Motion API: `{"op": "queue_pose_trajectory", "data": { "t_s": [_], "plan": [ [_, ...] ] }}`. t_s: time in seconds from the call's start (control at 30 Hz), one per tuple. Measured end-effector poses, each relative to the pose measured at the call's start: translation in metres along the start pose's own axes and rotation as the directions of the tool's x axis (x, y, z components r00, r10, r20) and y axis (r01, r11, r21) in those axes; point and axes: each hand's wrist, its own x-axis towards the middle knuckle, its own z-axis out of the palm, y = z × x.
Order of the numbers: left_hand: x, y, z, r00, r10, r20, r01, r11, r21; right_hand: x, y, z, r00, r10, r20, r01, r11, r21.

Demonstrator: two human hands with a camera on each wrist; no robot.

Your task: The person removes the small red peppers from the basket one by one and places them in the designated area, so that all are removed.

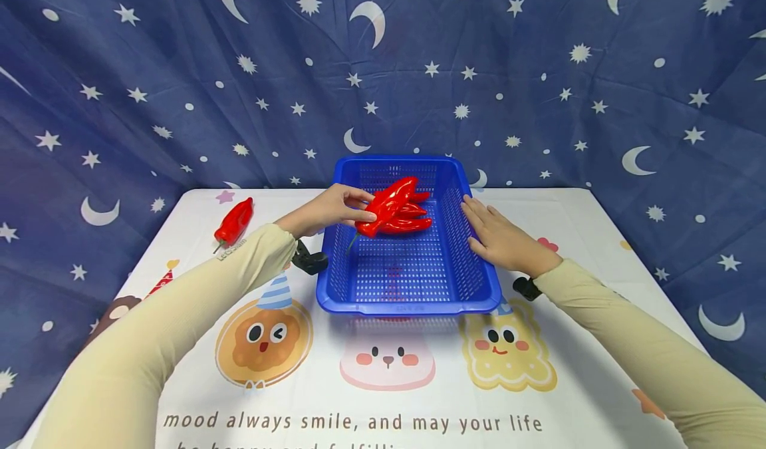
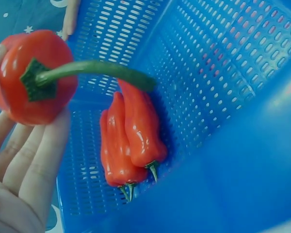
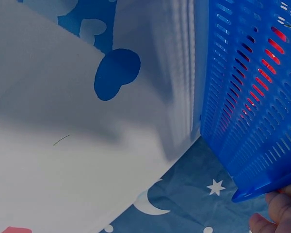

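My left hand [image 1: 332, 207] pinches a glossy red pepper [image 1: 390, 203] between thumb and fingers, above the left part of a blue perforated basket [image 1: 413, 308]. In the left wrist view the held pepper's green stem [image 2: 94, 68] points toward the camera. Below it, three red peppers [image 2: 132, 138] lie side by side on the basket floor, stems all one way. Extended fingers of my right hand [image 1: 501, 236] rest on the basket's right rim; in the right wrist view only some fingertips [image 3: 283, 208] show at the rim.
Another red pepper [image 1: 235, 221] lies on the white printed tablecloth [image 1: 287, 396], left of the basket and beyond my left forearm. A dark blue curtain [image 1: 419, 96] with moons and stars hangs behind the table. Black wrist devices [image 1: 309, 257] sit under both wrists.
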Motion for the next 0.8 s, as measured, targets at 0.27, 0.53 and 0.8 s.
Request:
{"op": "queue_pose_trajectory", "data": {
  "t_s": [0.27,0.53,0.8],
  "plan": [
    [-0.010,-0.003,-0.010,0.997,-0.010,-0.076,0.008,1.000,-0.019,0.001,-0.001,-0.001,0.999,0.035,0.040,-0.034,0.999,-0.029],
    [-0.021,-0.006,-0.018,0.988,0.006,-0.152,-0.008,1.000,-0.015,0.001,-0.002,-0.002,0.998,0.044,0.053,-0.042,0.998,-0.037],
    [-0.034,-0.009,-0.028,0.976,-0.008,-0.219,-0.003,0.999,-0.049,0.002,0.000,0.000,0.997,0.055,0.060,-0.053,0.998,-0.031]
  ]
}}
